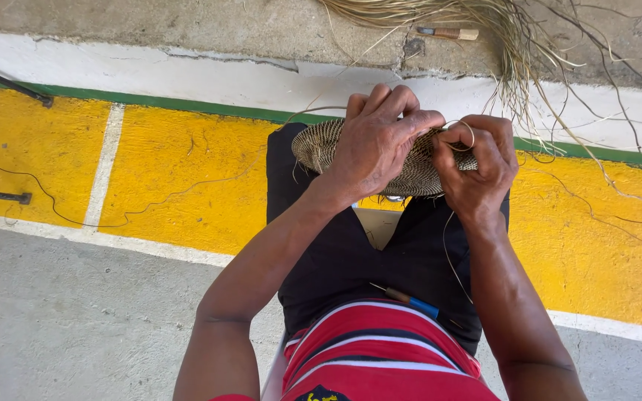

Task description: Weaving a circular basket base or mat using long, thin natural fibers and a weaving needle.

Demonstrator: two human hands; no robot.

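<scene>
1. The woven basket disc (321, 145) lay just above centre frame, resting on your knees, its flat face tilted up toward you and its long axis running left to right.
2. Your left hand (377, 137) lay over the disc's middle, fingers curled shut over the far rim; it covered most of the weave.
3. Your right hand (477, 160) sat at the disc's right edge, touching it, fingertips pinched closed on a thin pale fibre strand (461, 126) that looped above the knuckles.
4. So the working edge lay between the two hands, nearer the right one.
5. A blue-handled tool (410, 301) rested on your lap, lower centre, apart from both hands.
6. The loose fibre bundle (484, 22) lay on the floor, upper right, well apart.
</scene>
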